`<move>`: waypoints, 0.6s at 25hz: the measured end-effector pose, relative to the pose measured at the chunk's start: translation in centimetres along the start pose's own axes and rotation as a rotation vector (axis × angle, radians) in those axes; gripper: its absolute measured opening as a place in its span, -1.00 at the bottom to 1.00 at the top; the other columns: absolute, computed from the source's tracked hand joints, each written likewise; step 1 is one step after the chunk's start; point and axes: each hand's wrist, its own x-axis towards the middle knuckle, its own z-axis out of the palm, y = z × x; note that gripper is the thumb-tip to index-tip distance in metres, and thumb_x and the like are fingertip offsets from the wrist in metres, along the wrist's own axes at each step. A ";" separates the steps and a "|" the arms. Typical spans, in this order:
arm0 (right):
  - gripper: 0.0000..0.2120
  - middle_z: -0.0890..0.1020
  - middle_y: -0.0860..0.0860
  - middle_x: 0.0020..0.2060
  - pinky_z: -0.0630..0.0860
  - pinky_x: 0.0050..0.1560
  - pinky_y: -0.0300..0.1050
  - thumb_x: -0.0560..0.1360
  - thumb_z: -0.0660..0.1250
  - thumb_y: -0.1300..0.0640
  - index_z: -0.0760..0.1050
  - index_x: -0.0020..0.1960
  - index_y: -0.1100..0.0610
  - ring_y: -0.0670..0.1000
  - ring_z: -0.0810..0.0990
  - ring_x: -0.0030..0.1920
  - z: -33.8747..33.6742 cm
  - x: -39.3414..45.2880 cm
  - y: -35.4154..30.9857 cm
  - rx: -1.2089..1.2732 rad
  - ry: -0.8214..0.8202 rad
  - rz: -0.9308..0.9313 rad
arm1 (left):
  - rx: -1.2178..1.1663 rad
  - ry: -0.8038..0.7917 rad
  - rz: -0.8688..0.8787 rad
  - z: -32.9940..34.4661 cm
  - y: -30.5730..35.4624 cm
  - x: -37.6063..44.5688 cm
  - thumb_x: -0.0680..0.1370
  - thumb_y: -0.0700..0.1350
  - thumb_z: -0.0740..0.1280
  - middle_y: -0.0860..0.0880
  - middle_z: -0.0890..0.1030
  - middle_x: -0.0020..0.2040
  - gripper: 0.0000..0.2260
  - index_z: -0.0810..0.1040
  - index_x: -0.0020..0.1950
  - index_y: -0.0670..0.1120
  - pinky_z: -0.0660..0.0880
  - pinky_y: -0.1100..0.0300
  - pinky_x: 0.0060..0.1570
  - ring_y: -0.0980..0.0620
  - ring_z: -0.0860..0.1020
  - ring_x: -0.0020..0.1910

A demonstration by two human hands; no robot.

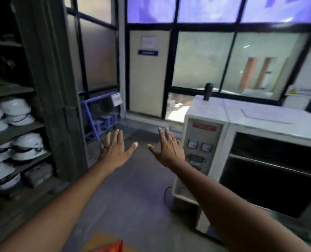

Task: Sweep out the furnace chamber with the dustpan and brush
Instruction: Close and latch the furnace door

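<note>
While both hands, left hand (114,150) and right hand (166,150), hover spread and empty over the floor (133,197), step 1 looks unstarted: furnace chamber (271,180) gapes dark at right, no dustpan or brush identifiable, so next move likely means fetching both.

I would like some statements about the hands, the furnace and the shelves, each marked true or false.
1. Both hands are empty, fingers spread. True: the left hand and the right hand hold nothing.
2. The furnace stands to the person's left. False: it stands to the right.
3. White helmets lie on the shelves at the left. True.
4. The furnace chamber is closed. False: its dark opening shows.
5. The right hand holds a brush. False: no brush is in view.
</note>
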 end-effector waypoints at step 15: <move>-0.33 0.36 0.16 0.47 0.36 0.41 0.27 0.57 0.14 -0.34 0.28 0.49 0.10 0.19 0.32 0.50 -24.2 -14.1 40.7 -0.187 0.254 0.813 | -0.212 -0.316 0.610 12.1 44.7 -4.5 0.47 0.56 -0.07 0.08 -0.03 0.68 -0.07 0.00 0.67 0.00 0.10 -0.38 0.48 -0.11 -0.05 0.64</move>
